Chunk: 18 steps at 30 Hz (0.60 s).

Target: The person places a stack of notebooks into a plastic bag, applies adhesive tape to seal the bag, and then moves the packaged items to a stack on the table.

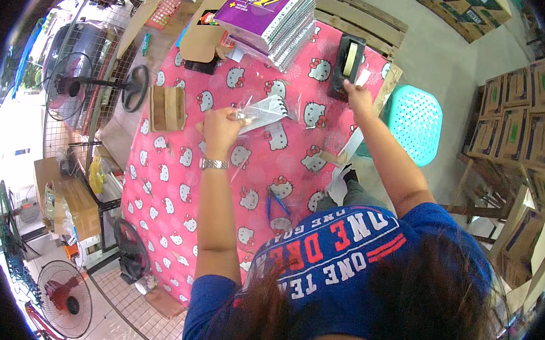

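My left hand (pixel 222 127), with a metal-banded watch above the wrist, is closed on the near-left end of a clear plastic sleeve (pixel 294 106). Inside the sleeve lies a small white pad with a black spiral edge (pixel 267 114), tilted up to the right. Over at the table's right side, my right hand (pixel 358 100) reaches the near end of a black tape dispenser (pixel 339 86). Its fingers are pinched together at the tape there; the tape's end itself is too small to make out. A roll of pale tape (pixel 351 58) sits in the dispenser.
Pink cat-print cloth (pixel 221 179) covers the table. A stack of purple booklets (pixel 267 18) stands at the far side, beside an open cardboard box (pixel 202 42). Left are a wooden block (pixel 167 109) and a fan (pixel 66 86); right, a teal stool (pixel 414 126) and stacked cartons (pixel 516 114).
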Each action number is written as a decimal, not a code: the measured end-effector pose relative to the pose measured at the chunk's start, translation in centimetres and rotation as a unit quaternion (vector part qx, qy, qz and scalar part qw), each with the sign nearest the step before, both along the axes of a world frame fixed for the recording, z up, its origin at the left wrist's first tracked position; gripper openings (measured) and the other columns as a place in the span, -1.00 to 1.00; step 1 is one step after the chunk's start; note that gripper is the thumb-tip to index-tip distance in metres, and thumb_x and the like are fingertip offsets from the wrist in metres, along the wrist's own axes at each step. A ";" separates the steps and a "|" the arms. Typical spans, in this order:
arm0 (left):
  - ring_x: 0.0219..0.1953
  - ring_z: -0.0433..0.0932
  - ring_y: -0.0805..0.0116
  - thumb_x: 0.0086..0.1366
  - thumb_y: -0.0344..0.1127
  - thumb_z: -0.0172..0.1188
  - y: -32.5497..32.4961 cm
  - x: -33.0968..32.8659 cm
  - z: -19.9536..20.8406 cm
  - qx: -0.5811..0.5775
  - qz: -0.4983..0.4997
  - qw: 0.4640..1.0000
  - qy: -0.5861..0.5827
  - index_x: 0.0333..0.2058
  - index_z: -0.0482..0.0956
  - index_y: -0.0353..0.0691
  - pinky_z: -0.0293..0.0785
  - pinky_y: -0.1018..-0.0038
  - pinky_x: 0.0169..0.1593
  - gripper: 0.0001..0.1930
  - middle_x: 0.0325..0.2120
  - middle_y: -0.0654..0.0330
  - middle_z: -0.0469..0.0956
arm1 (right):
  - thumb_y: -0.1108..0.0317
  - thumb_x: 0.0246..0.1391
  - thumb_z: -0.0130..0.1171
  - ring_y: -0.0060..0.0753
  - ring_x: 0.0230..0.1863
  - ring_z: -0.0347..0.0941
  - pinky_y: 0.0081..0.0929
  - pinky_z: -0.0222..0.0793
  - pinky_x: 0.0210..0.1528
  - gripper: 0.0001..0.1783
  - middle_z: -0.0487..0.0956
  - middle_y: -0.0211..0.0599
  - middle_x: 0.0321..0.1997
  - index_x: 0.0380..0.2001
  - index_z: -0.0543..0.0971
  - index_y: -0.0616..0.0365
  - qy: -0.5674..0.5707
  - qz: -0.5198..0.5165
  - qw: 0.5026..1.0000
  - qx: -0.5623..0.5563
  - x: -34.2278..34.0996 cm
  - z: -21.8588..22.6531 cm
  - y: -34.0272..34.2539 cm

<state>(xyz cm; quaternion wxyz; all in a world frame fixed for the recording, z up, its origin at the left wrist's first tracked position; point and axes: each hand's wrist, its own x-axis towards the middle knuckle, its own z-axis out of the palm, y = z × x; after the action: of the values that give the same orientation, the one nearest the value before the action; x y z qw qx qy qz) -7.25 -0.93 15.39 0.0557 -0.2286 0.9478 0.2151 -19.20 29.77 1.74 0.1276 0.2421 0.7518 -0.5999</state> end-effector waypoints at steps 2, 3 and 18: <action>-0.28 0.48 0.32 -0.20 -0.21 0.46 -1.7 -0.3 -1.2 -0.016 -0.050 0.995 0.079 -0.41 0.68 -0.03 0.22 0.28 -0.14 -0.71 -0.55 0.27 0.59 | 0.25 0.03 0.20 -0.50 -0.48 0.42 -0.46 0.38 -0.42 -0.75 0.52 -0.34 -0.52 -0.43 0.58 0.28 0.014 -0.054 0.991 -0.118 0.1 -1.1 -1.0; -0.25 0.49 0.34 -0.16 -0.24 0.44 -2.6 -0.2 -1.9 -0.034 -0.104 0.981 0.157 -0.41 0.68 -0.08 0.27 0.34 -0.14 -0.74 -0.56 0.24 0.58 | 0.28 0.05 0.19 -0.57 -0.52 0.36 -0.51 0.35 -0.46 -0.78 0.47 -0.43 -0.58 -0.49 0.57 0.23 0.026 -0.112 0.965 -0.236 0.3 -1.7 -1.6; -0.37 0.46 0.53 0.04 -0.41 0.29 -2.5 0.9 -6.1 0.417 0.105 0.883 0.189 -0.27 0.57 -0.32 0.35 0.58 -0.24 -0.76 -0.43 0.29 0.55 | 0.11 0.10 0.13 -0.66 -0.64 0.13 -0.59 0.05 -0.59 -0.70 0.26 -0.57 -0.66 -0.53 0.46 0.09 0.085 0.547 0.777 -0.300 -4.0 10.5 -15.4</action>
<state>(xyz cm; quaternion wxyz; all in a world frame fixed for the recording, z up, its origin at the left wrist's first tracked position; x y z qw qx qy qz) -6.36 -3.39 9.30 -0.0572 -0.2378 0.7332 0.6345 -23.15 14.33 12.23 0.4360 -0.3127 0.5474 -0.6422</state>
